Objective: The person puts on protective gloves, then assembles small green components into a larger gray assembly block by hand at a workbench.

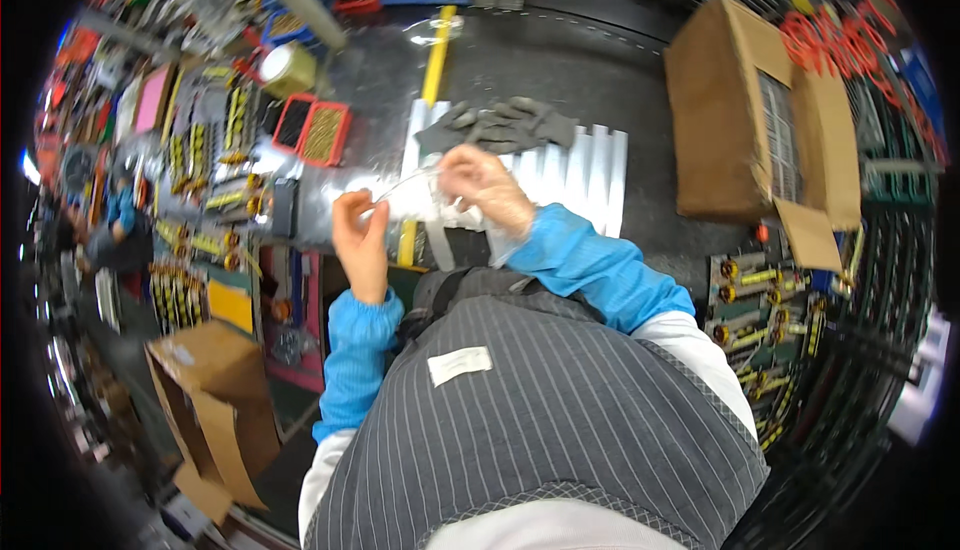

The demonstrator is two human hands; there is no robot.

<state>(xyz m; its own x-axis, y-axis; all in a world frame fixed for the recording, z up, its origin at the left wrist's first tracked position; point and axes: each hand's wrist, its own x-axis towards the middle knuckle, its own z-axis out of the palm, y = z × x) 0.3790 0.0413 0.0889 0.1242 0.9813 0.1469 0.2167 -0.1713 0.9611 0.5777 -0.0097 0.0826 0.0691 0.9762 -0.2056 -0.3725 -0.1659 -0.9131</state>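
A thin, pale, curved strand [405,182] stretches between my two hands above the worktable; its exact kind is too fine to make out. My left hand [362,242] pinches its lower end between thumb and fingertips. At the other end, my right hand [484,188] is closed around it, fingers curled and slightly blurred. Just beyond the right hand lies a pair of grey work gloves [515,126]. They rest across several flat silvery metal strips [573,182] laid side by side. Some crumpled clear or whitish material [455,218] sits beneath the hands.
Left of the hands stands a red two-part bin [325,137] with small brass-coloured parts, near a pale tub [287,70]. An open cardboard box [715,120] stands on the right, below a coiled red hose [835,42]. Another open carton [215,400] sits low at the left.
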